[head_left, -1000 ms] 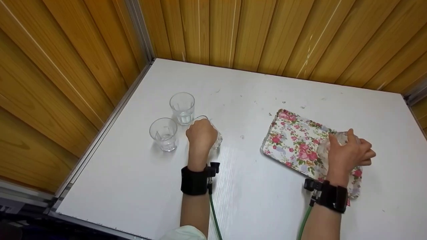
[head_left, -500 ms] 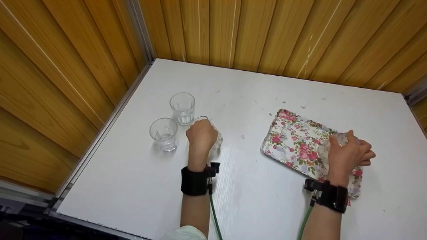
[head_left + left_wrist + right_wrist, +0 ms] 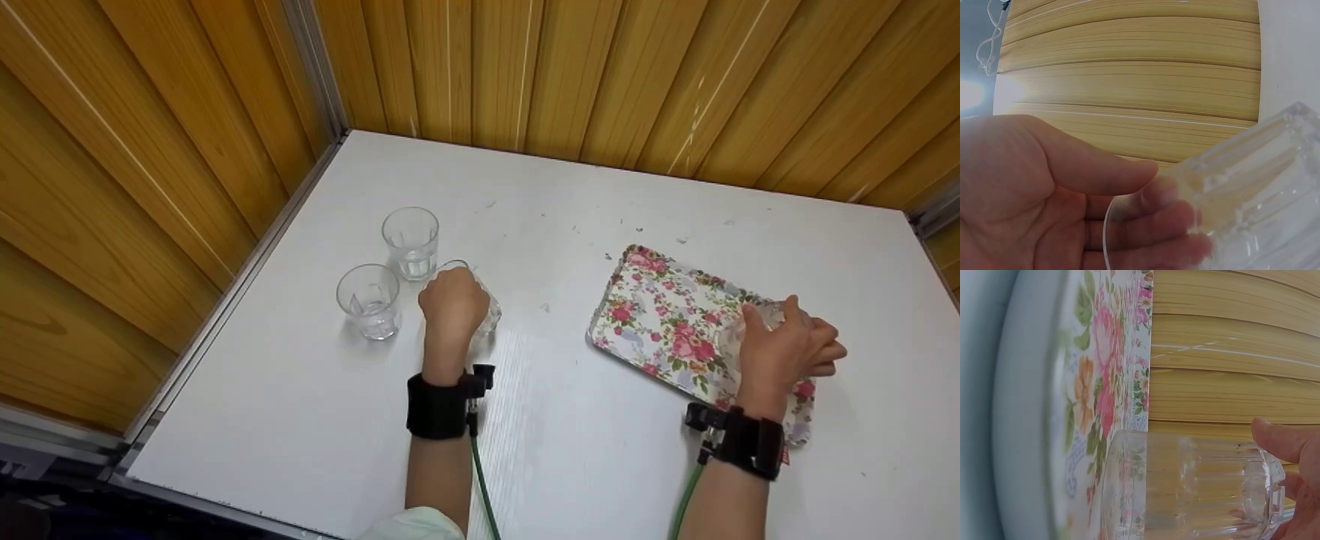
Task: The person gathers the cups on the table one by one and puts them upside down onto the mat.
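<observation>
My left hand [image 3: 454, 300] holds a clear drinking glass [image 3: 491, 319] by its wall near the rim, thumb on one side and fingers on the other. In the left wrist view this glass [image 3: 1258, 197] has its base toward the table; whether it touches is hidden. Over a floral tray [image 3: 637, 330], my right hand [image 3: 784, 349] grips another clear glass [image 3: 729, 341]. The right wrist view shows that glass [image 3: 1202, 484] upside down, rim at the tray and fingers around its base. Part of each held glass is covered by the hand in the head view.
Two more clear glasses stand upright left of my left hand: a farther glass [image 3: 410, 244] and a nearer glass [image 3: 369, 304]. The white table [image 3: 525, 450] meets wood-look panels [image 3: 562, 82] at the back and left. A green cable [image 3: 484, 480] trails from each wrist strap.
My right hand has shifted very slightly toward me over the tray. The left hand, the standing glasses and the tray look unmoved.
</observation>
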`<state>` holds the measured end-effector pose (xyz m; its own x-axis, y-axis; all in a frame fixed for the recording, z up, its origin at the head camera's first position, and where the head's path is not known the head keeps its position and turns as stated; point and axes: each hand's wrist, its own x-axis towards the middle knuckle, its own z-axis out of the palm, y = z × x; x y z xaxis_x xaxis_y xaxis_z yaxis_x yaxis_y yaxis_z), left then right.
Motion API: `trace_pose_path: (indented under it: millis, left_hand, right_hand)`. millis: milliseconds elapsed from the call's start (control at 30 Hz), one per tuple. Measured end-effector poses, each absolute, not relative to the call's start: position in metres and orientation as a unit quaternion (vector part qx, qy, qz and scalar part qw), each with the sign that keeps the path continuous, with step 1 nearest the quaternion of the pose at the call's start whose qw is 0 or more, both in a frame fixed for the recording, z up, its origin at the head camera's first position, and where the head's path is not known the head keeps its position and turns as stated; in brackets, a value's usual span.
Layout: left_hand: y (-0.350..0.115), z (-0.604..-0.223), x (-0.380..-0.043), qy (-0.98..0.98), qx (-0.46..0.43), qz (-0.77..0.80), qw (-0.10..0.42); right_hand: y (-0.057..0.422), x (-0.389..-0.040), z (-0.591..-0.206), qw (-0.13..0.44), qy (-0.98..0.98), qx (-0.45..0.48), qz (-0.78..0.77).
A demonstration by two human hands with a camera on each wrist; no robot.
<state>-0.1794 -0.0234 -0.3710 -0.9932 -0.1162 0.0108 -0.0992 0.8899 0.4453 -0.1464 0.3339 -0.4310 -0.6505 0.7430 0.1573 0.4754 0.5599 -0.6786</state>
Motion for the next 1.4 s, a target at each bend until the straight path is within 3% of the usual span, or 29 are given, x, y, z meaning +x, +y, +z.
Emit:
trace_pose_path:
  millis: [933, 1400]
  left_hand:
    - [-0.0233, -0.3689, -0.1794, -0.971, 0.059, -0.233, 0.003]
    - [-0.0227, -0.3678, -0.1787, -0.971, 0.066, -0.23, 0.011]
  right_hand:
    - [0.3397, -0.1476, -0.4319, 0.18, -0.854, -0.383, 0.305]
    - [0.3357, -0.15, -0.4322, 0.208, -0.855, -0.37, 0.298]
